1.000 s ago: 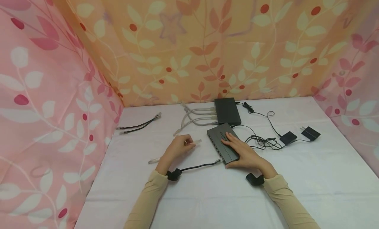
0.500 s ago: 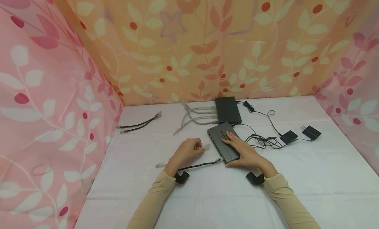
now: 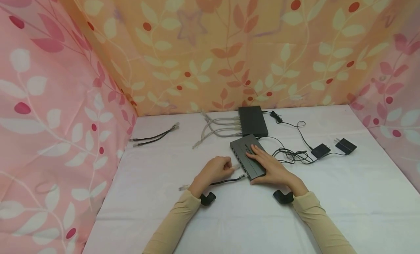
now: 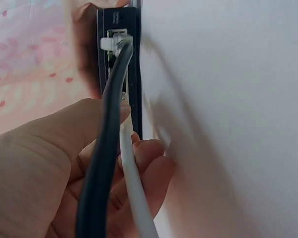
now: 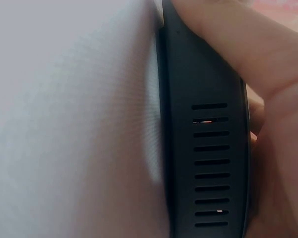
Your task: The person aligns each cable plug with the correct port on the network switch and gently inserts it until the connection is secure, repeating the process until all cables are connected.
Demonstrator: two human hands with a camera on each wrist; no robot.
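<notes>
A grey Netgear network switch (image 3: 247, 155) lies on the table, its port side facing left. My right hand (image 3: 270, 168) holds it, fingers spread over the top and thumb at the near end; the right wrist view shows its slotted side. With thumb and fingers, my left hand (image 3: 214, 170) pinches a whitish network cable (image 4: 134, 183) close behind its plug, right at the switch's ports. The fingers hide most of that plug. The cable's other end (image 3: 183, 187) shows beyond the left wrist. A short black network cable (image 4: 111, 114) is plugged into the port nearest me.
Behind stands a second black switch (image 3: 253, 121) with several grey cables (image 3: 218, 128) plugged in. Two black cables (image 3: 155, 136) lie at the back left. Coiled power leads (image 3: 292, 156) and two black adapters (image 3: 321, 151), (image 3: 346, 146) lie to the right. Patterned curtains surround the white tabletop (image 3: 249, 224).
My left hand has moved right and slightly toward me, bringing the whitish cable's plug up to the switch's ports. My right hand stays on the switch.
</notes>
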